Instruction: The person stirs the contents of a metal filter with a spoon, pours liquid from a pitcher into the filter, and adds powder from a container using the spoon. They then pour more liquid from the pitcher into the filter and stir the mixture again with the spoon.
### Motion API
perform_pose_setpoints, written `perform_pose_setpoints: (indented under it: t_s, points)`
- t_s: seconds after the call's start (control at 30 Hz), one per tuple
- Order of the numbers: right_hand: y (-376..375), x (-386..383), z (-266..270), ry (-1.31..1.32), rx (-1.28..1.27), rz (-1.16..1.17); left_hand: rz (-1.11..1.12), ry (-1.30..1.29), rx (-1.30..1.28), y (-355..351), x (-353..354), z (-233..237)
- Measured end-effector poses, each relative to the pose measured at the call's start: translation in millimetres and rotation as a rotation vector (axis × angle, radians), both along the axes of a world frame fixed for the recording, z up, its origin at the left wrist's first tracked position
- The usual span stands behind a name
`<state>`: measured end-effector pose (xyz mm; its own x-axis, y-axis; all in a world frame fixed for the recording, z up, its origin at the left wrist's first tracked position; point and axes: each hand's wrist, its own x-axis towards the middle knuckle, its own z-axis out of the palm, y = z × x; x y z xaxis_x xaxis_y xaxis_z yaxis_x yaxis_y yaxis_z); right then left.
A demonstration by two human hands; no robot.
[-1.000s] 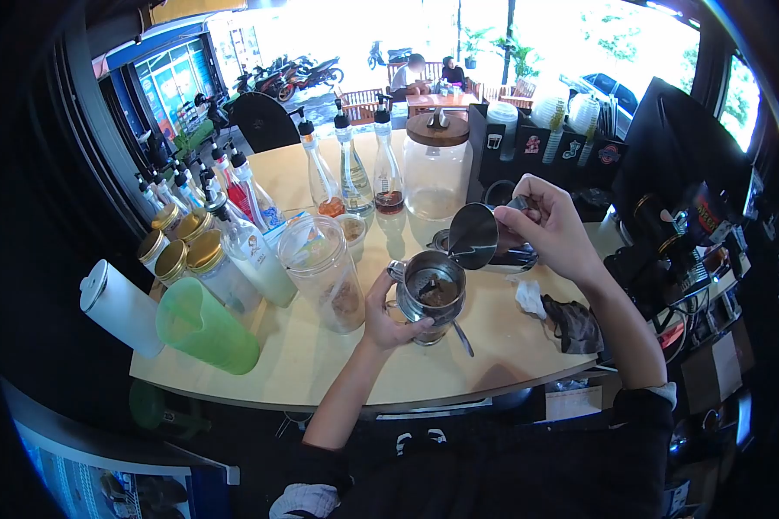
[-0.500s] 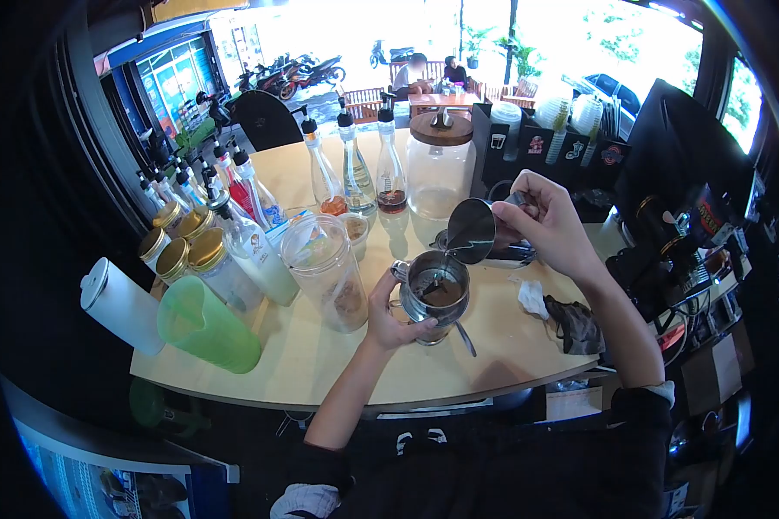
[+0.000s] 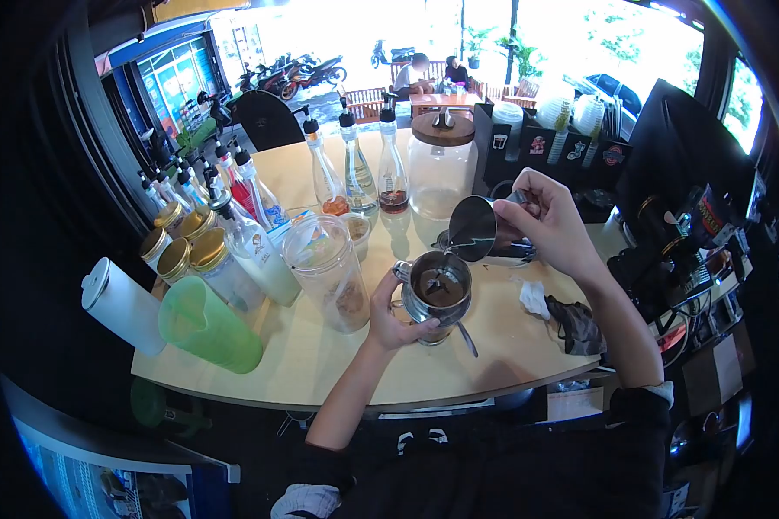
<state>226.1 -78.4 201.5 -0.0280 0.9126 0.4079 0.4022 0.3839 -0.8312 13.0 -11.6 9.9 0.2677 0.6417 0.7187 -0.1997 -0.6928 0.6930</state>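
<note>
My left hand [image 3: 394, 320] is closed around the side of a small metal coffee dripper [image 3: 465, 304], thumb toward its front. The dripper has a side handle, and dark brown liquid [image 3: 441, 285] with a shiny surface fills its inside. It appears to sit on a glass cup, mostly covered by the dripper and my hand. A spoon [image 3: 468, 341] sticks out beside the cup. In my right hand [image 3: 541, 221] is a metal pitcher [image 3: 473, 229], gripped by its handle and tilted left. A thin stream of water runs from its lip into the dripper.
Left of my hands stand a tall clear plastic jar [image 3: 325, 268], a green jug [image 3: 208, 324], gold-lidded jars [image 3: 212, 251] and several pump bottles [image 3: 393, 164]. A wooden-lidded jar [image 3: 442, 173] is behind. Tissue [image 3: 534, 298] and a dark cloth [image 3: 576, 327] lie right.
Water keeps running from the tilted pitcher, and the liquid in the dripper looks higher and smoother on top. Both hands have barely moved.
</note>
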Motion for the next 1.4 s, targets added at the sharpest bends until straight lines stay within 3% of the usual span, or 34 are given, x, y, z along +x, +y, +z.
perform_pose_setpoints:
  t_s: [0.13,0.23,0.4,1.13,1.4]
  points:
    - [-1.2,3.9,-1.6,0.058,-0.014,-0.007,0.002,-0.013,0.001,-1.2,0.9,1.7]
    - [1.1,9.5,-3.5,-0.102,0.074,-0.029,-0.01,-0.019,-0.018,-1.2,1.0,0.4]
    - [-8.7,2.1,2.0,0.059,-0.025,-0.023,-0.005,-0.006,-0.008,-0.9,0.6,0.9]
    - [-9.6,-15.9,12.7,0.028,-0.057,0.023,-0.021,-0.007,-0.014,-2.2,0.4,4.4]
    - [-14.5,-10.5,7.6,0.128,-0.048,0.047,-0.012,-0.011,-0.002,-1.0,0.2,2.0]
